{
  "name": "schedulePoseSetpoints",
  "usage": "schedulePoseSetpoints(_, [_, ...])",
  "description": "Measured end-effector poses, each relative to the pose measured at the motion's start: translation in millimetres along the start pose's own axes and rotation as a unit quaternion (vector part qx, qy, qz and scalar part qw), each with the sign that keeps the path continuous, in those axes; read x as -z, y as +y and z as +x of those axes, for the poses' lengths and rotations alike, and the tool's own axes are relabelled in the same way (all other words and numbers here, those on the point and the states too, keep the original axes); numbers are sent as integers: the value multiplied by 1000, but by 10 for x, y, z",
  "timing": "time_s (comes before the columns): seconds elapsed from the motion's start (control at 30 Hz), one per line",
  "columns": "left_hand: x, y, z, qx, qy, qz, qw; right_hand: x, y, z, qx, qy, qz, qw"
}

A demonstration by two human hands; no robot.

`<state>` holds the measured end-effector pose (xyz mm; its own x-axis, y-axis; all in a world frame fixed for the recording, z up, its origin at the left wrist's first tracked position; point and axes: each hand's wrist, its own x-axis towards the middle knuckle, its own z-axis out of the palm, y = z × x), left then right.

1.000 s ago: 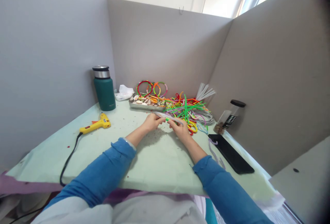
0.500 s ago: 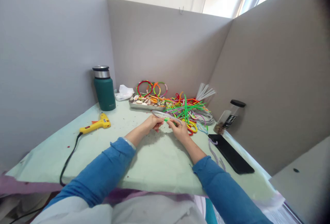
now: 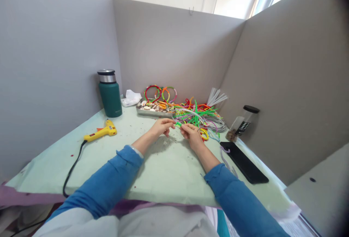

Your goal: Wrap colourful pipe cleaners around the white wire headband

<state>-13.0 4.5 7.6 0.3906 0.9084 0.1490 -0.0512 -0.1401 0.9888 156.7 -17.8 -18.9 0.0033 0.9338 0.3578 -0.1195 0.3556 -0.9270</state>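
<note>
My right hand (image 3: 191,134) is closed in a pinch on a pale grey hoop (image 3: 194,112), which arches up behind its fingers. A short green pipe cleaner (image 3: 178,124) is wound around the hoop between my two hands. My left hand (image 3: 163,126) has its fingertips at the left end of the green winding, pinching there, with the lower fingers loosely curled. The fingers hide part of the hoop's lower side. Just behind my hands lies a tangled heap of coloured pipe cleaners (image 3: 209,112).
A metal tray (image 3: 155,113) of shells, with finished coloured hoops (image 3: 153,93) behind, stands at the back. Left are a green bottle (image 3: 110,99) and a yellow glue gun (image 3: 100,133) with its cord. Right are a black phone (image 3: 244,162), a clear jar (image 3: 242,122) and white glue sticks (image 3: 215,98).
The hoop has turned up and now arches over to the right. My left fingers have loosened and shifted slightly; the green winding is more exposed between the hands.
</note>
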Motion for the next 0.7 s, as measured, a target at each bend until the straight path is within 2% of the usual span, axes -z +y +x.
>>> schedulePoseSetpoints(0.13, [5,-27,8,-78,-20,46,996,5,33,13,-48,-27,62,997])
schedulePoseSetpoints(0.23, [6,-29,6,-107,-25,68,992,7,44,21,-82,-47,100,990])
schedulePoseSetpoints(0.47, [-4,10,-19,-127,-14,97,987,17,2,15,-134,-87,153,975])
schedulePoseSetpoints(0.7, [-13,45,-46,-128,2,95,987,14,-6,14,-136,-105,152,973])
